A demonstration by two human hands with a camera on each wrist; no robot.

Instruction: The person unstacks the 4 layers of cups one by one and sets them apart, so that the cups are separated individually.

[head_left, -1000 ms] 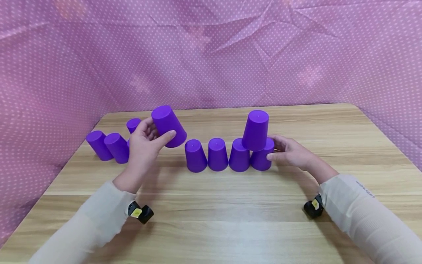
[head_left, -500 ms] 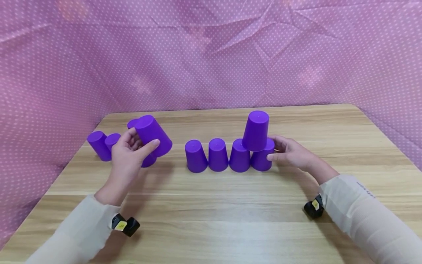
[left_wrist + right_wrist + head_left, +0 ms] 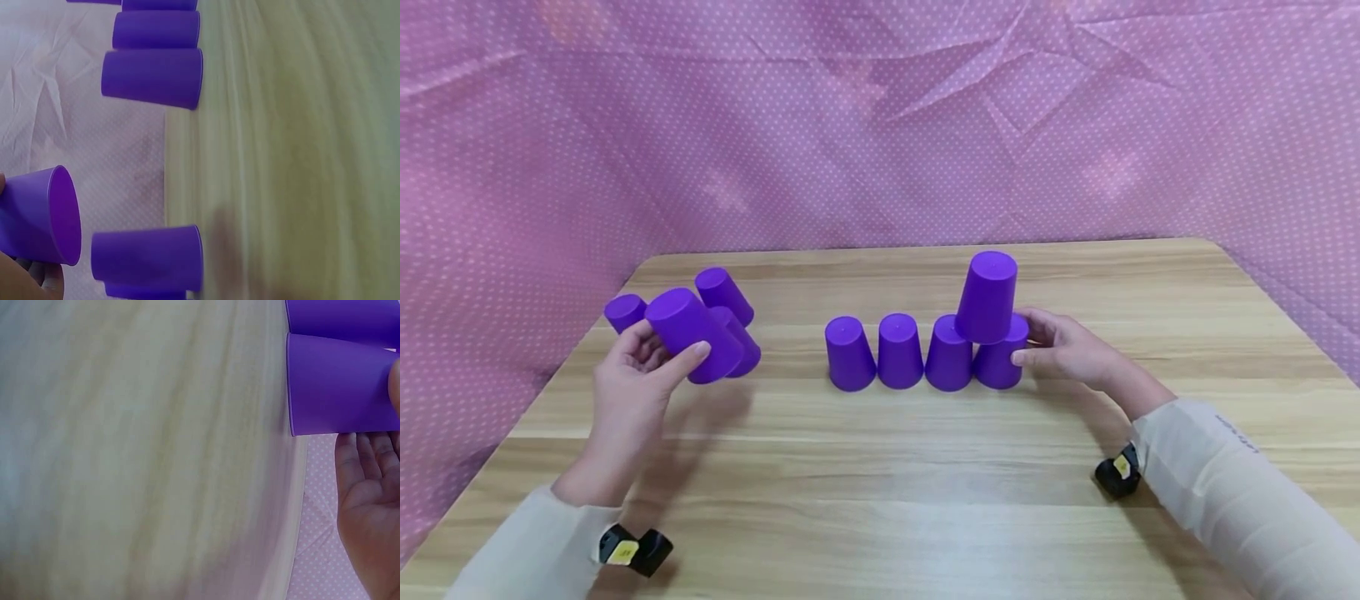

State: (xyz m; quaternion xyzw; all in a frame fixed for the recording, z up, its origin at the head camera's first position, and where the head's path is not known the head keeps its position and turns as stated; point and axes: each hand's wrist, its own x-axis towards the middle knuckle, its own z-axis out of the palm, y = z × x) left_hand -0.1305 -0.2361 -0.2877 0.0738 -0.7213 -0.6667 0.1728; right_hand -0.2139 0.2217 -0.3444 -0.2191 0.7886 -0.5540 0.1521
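Observation:
My left hand (image 3: 638, 383) grips an upside-down purple cup (image 3: 688, 332) by its side, thumb across the front. That cup hangs tilted above the table; its open mouth shows in the left wrist view. Just behind it stand more cups: a left cup (image 3: 625, 310), a back cup (image 3: 724, 293) and a near cup (image 3: 747, 348), partly hidden. At the right, my right hand (image 3: 1063, 346) holds the end cup (image 3: 998, 367) of an upside-down row, thumb in front, fingers behind. An upper cup (image 3: 988, 296) rests across that end cup and the neighbouring cup (image 3: 948, 362).
Two further row cups stand to the left, a leftmost cup (image 3: 850, 358) and a second cup (image 3: 899, 354). All is on a wood-grain table (image 3: 880, 467), with a pink dotted cloth (image 3: 880, 125) hanging behind and at the sides. Each sleeve carries a small black camera (image 3: 1117, 473).
My left hand has carried its cup left and lower, from beside the row to in front of the left group. My right hand stays on the end cup.

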